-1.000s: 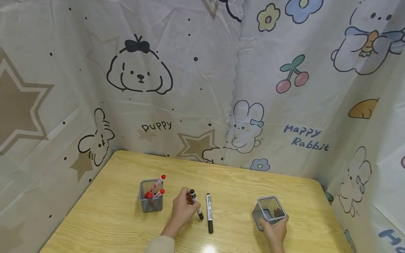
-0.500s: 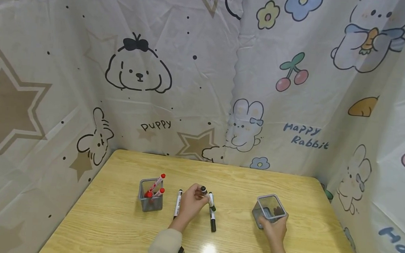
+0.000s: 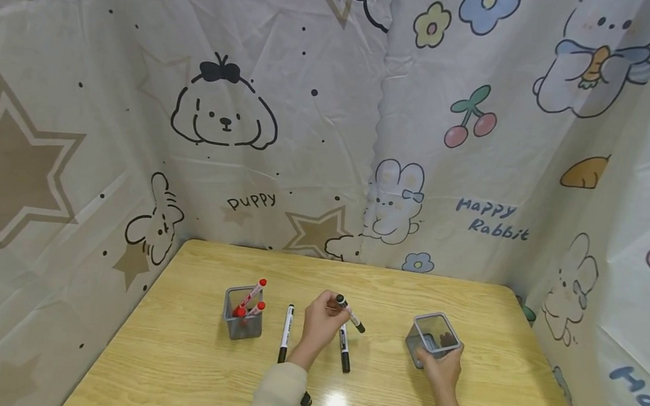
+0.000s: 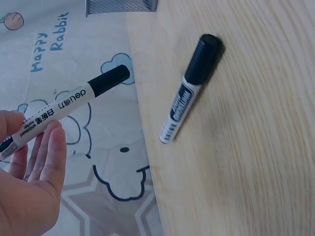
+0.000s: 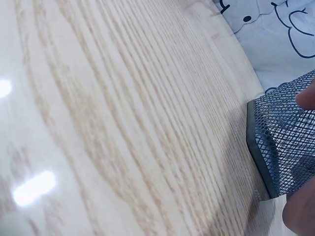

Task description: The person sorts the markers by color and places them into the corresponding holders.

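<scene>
The left hand pinches a marker near one end; well to its right, the right hand grips a mesh cup. The marker looks light, stiff and slick, probably steadiest held mid-length; the cup seems rigid, best held round its sides.

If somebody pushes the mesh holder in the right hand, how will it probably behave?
The mesh holder is probably light for its size: its walls are open mesh and it looks empty. Its flat sides suggest sliding or tipping rather than rolling. The right hand gripping it would likely resist a push.
</scene>
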### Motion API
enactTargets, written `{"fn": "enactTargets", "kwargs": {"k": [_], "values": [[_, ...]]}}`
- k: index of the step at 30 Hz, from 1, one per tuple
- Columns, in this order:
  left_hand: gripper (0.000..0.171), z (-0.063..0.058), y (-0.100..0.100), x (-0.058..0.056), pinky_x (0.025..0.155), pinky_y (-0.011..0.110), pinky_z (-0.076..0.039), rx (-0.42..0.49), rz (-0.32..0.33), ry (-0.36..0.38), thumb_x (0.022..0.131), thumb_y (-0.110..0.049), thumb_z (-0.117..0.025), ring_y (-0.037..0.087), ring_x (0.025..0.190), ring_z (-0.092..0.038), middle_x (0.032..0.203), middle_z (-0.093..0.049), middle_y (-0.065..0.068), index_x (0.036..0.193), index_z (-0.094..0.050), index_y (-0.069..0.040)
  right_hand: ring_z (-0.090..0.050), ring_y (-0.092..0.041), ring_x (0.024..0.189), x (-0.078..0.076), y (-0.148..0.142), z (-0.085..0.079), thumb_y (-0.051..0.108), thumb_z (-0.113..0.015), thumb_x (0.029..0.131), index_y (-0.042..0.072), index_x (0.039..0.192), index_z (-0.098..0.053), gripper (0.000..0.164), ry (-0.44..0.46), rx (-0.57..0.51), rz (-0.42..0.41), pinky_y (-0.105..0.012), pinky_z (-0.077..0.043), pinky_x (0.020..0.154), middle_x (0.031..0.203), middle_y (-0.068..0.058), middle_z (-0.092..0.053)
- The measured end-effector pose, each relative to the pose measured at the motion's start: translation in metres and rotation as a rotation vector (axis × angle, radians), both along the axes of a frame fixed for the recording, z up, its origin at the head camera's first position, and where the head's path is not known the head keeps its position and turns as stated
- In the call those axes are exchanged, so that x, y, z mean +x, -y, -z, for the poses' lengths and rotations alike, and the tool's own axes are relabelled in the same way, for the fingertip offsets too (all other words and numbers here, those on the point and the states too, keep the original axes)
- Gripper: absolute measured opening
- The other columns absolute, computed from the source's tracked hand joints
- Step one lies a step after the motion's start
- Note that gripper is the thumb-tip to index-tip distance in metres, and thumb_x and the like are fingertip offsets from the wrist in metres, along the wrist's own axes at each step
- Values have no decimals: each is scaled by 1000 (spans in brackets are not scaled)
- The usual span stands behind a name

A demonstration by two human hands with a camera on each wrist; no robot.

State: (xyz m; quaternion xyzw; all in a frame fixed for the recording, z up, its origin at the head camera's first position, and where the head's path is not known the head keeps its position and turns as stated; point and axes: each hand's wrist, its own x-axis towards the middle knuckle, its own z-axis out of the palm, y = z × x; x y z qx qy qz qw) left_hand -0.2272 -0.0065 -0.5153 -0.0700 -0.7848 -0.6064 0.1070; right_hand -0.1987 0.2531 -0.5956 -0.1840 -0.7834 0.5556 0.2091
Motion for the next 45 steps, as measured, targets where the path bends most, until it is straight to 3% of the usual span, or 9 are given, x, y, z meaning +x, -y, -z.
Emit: {"fn": "enactTargets", "kwargs": {"k": [6, 32, 45], "values": [[15, -3, -9, 1, 61, 27, -50, 56, 24, 64, 78, -7, -71, 13, 71, -61, 79, -61, -1, 87, -59, -8, -41, -43, 116, 2, -1, 2, -1, -72, 58, -2, 128, -32, 81, 9, 1, 8, -52, -28, 100, 128, -26, -44], [17, -20, -49, 7, 60, 24, -51, 88, 147, 59, 78, -3, -72, 9, 70, -62, 79, -60, -3, 89, -60, -7, -42, -41, 114, 1, 4, 3, -3, -71, 58, -3, 127, -34, 79, -36, -14, 7, -51, -29, 99, 125, -26, -46], [17, -17, -58, 7, 67, 25, -51, 258, 151, 93, 79, -5, -72, 13, 77, -63, 84, -65, 0, 91, -60, -5, -41, -40, 116, 3, -9, 6, -1, -74, 60, -2, 129, -34, 79, -4, -8, -88, -50, -29, 100, 126, -25, -45]]}}
